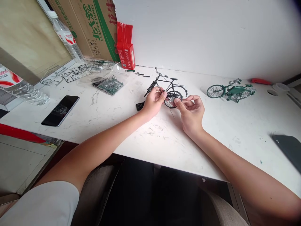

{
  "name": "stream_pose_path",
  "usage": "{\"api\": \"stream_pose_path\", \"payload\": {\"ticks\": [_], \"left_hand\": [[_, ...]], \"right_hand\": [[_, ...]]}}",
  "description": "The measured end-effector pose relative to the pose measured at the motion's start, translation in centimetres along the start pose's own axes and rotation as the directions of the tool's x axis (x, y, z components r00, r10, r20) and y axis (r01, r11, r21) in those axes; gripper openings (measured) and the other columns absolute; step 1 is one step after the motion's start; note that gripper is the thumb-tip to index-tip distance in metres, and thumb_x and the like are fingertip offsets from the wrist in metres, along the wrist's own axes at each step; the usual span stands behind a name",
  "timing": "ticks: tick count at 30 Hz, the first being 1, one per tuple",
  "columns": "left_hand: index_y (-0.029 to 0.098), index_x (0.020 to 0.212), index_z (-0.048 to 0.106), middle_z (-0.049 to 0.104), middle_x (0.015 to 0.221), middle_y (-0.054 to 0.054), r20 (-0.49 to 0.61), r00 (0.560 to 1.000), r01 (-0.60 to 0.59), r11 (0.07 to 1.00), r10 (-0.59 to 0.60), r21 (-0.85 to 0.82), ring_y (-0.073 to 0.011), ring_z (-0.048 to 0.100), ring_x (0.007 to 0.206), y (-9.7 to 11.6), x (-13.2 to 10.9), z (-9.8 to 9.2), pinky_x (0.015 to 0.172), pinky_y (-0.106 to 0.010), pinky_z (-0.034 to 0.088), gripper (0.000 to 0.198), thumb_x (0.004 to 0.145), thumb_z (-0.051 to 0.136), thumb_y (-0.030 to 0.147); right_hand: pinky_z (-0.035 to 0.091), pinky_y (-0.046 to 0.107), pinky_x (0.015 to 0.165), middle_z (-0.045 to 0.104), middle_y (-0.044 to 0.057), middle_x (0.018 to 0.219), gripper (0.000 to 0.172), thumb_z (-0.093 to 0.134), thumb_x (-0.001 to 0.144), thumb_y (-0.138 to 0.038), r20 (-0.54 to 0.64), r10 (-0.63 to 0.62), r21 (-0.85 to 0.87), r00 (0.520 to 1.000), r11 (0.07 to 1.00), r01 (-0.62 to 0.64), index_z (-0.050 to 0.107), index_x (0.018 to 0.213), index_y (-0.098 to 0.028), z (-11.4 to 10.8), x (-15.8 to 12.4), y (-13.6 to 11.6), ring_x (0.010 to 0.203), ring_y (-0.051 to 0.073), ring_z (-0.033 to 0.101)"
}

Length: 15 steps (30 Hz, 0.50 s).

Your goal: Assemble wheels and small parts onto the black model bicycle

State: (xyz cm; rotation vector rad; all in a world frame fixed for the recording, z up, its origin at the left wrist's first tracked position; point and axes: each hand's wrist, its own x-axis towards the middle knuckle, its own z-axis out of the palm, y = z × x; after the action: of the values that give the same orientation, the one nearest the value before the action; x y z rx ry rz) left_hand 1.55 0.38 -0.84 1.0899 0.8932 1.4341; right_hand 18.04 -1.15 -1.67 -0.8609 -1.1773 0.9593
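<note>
A small black model bicycle (169, 87) stands on the white marble-look table (235, 131). My left hand (154, 101) is closed around the lower front part of its frame. My right hand (191, 110) pinches at the rear wheel (171, 99), thumb and fingers pressed together on its rim. A small black part (140, 106) lies on the table just left of my left hand.
A green model bicycle (231, 90) stands to the right. At the back left lie a bag of green parts (108, 85), empty part sprues (68, 73), a red box (126, 51), a cardboard box (91, 25) and two water bottles (68, 37). A phone (60, 110) lies at left, a dark slab (290, 150) at right.
</note>
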Motion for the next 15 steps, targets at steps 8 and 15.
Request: {"api": "stream_pose_path", "payload": {"ticks": [8, 15], "left_hand": [[0.024, 0.104, 0.054, 0.063, 0.094, 0.001, 0.056, 0.994, -0.096, 0.995, 0.096, 0.001, -0.0115, 0.061, 0.085, -0.37, 0.08, -0.1, 0.083, -0.027, 0.05, 0.031, 0.1, 0.078, 0.042], [0.023, 0.11, 0.053, 0.067, 0.105, -0.001, 0.022, 0.999, -0.03, 0.999, 0.031, -0.018, -0.0127, 0.066, 0.095, -0.1, 0.08, 0.0, 0.095, -0.029, 0.053, 0.04, 0.091, 0.087, 0.031]], "right_hand": [[0.065, 0.033, 0.078, 0.071, -0.007, 0.077, 0.059, 0.104, 0.069, -0.054, -0.06, -0.041, 0.003, 0.997, 0.999, 0.042, 0.057, 0.094, -0.029, -0.12, 0.29, -0.06, 0.076, 0.016, 0.077], [0.068, 0.039, 0.08, 0.077, 0.0, 0.087, 0.039, 0.101, 0.076, -0.052, -0.039, -0.108, -0.056, 0.993, 0.993, 0.106, 0.073, 0.091, -0.028, -0.21, 0.41, -0.44, 0.08, 0.02, 0.078]]}}
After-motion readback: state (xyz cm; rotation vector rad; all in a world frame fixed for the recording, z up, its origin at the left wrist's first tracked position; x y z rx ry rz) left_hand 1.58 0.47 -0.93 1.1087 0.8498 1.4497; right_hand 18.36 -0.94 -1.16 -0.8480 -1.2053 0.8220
